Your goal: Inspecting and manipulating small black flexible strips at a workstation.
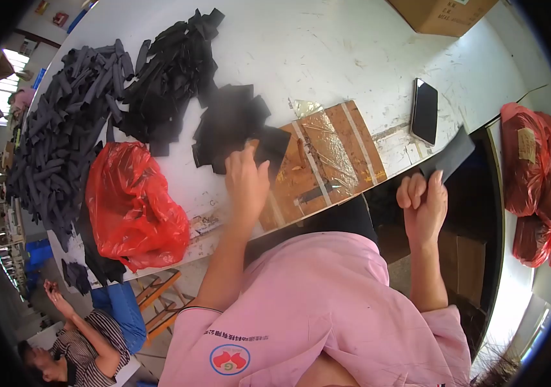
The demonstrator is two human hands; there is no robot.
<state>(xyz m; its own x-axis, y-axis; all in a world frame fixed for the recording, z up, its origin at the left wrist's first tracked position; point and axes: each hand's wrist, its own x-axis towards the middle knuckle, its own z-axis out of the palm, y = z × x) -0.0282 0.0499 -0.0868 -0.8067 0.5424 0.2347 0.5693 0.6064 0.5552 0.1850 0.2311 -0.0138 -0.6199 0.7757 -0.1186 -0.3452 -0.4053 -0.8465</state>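
My right hand [425, 201] is closed, holding a flat black strip [454, 157] between thumb and fingers past the table's near edge. My left hand [247, 184] reaches over the table with index finger and thumb apart. Its fingertips touch a flat black piece [274, 148] that overlaps the brown board [343, 145]. Beside that piece lies a loose heap of black pieces [230, 122]. Clear tape runs across the board, and a crumpled bit of clear film [307, 108] sits at its far edge.
Farther left are a black pile [175, 77] and a large pile of curled dark strips [62, 135]. A red plastic bag [133, 206] stands near the front edge. A phone [424, 111], carton [443, 16] and red bags [527, 161] are rightward. A person [88, 342] sits lower left.
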